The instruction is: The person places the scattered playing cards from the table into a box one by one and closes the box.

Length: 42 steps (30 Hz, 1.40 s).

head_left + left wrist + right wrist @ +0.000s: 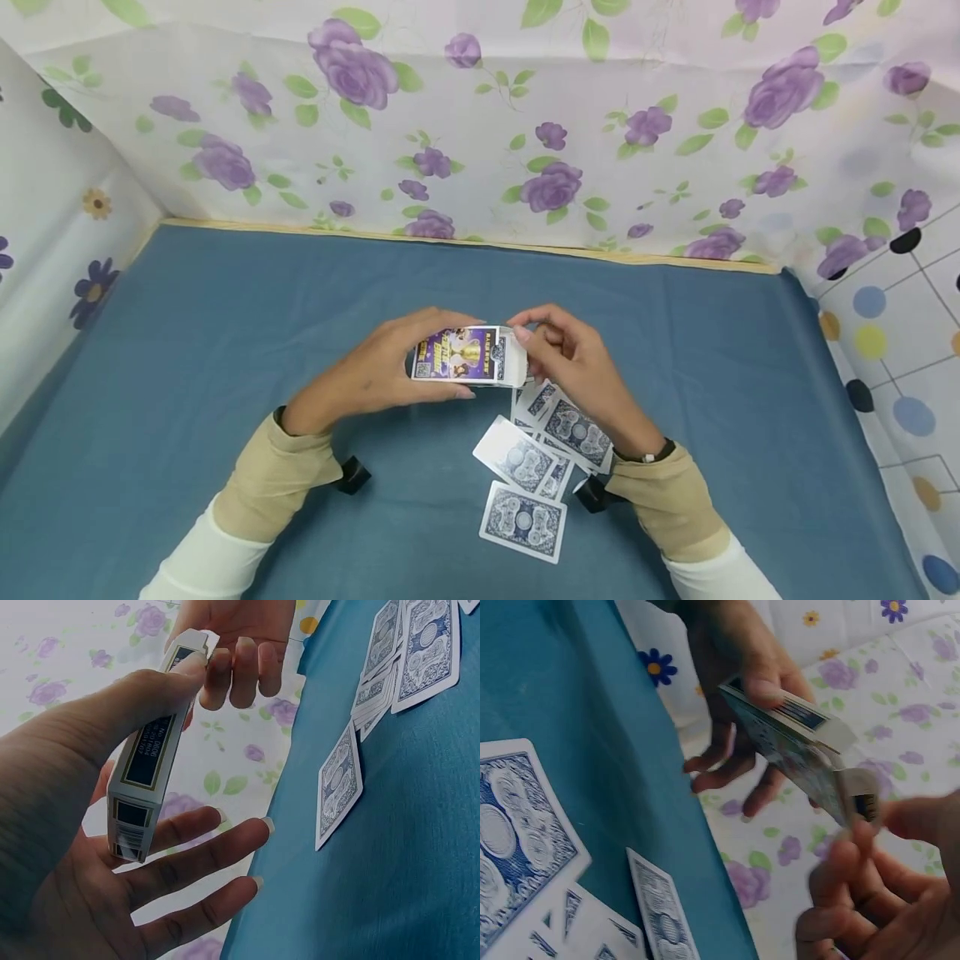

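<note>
My left hand [382, 358] holds a playing-card box [457, 354] level above the table, thumb along one narrow side, as the left wrist view shows. A purple label with a gold trophy covers the box's upper face. At its right end the white flap [514, 358] stands out. My right hand [570, 354] pinches a small end tab [864, 796] of the box between thumb and index finger, the other fingers curled. Below the right hand, several blue-backed playing cards [577, 429] lie in a loose, overlapping pile, backs up. The box's inside is hidden.
A blue cloth [225, 333] covers the table. One card [522, 521] lies nearest the front edge of the pile. Behind the table hangs a floral curtain [480, 125], with patterned sheets at the left and right sides.
</note>
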Available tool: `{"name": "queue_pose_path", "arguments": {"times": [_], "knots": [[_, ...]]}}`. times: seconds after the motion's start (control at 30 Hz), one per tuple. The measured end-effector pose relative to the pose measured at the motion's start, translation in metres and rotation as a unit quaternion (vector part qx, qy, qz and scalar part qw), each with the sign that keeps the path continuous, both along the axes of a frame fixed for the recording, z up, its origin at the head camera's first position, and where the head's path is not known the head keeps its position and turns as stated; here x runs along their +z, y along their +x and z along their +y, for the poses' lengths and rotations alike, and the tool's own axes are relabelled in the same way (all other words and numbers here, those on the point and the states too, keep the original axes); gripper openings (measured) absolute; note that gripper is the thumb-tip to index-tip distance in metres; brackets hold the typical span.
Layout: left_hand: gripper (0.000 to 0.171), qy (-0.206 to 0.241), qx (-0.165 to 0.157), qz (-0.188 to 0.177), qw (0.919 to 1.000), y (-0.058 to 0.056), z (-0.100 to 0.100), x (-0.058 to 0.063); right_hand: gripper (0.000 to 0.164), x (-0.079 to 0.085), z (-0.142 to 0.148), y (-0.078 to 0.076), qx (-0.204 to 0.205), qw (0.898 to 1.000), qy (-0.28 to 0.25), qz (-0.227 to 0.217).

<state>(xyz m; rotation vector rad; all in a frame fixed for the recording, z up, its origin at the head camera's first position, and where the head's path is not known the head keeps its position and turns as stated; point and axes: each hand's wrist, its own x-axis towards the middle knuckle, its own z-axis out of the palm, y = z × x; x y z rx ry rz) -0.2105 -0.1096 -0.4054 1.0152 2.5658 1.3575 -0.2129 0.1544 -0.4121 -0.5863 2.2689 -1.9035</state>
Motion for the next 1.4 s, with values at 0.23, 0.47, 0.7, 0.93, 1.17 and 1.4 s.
{"name": "queue_pose_path", "arguments": {"times": [0.23,0.47,0.7,0.93,1.17,1.4], "knots": [[0.067,-0.014,-0.004,0.010,0.9998,0.000,-0.001,-0.001,0.034,-0.002,-0.007,0.002,0.069,0.996,0.034,-0.047],[0.066,-0.009,0.005,0.006,0.9999,0.003,0.000,0.001,0.035,-0.006,-0.011,0.002,0.047,0.995,0.044,-0.080],[0.065,-0.006,0.010,0.002,0.9999,0.011,0.006,0.027,0.033,0.003,0.011,-0.007,0.037,0.997,0.028,-0.061],[0.068,-0.017,0.015,-0.001,0.9997,0.002,-0.001,0.008,0.034,0.008,0.028,-0.011,0.004,0.997,0.059,-0.041],[0.068,-0.018,0.019,0.008,0.9996,-0.002,-0.006,-0.002,0.033,0.012,0.036,-0.012,-0.009,0.997,0.069,-0.044],[0.069,-0.031,0.019,0.007,0.9993,-0.004,-0.008,-0.002,0.033,0.011,0.040,-0.014,-0.004,0.995,0.092,-0.036]]}}
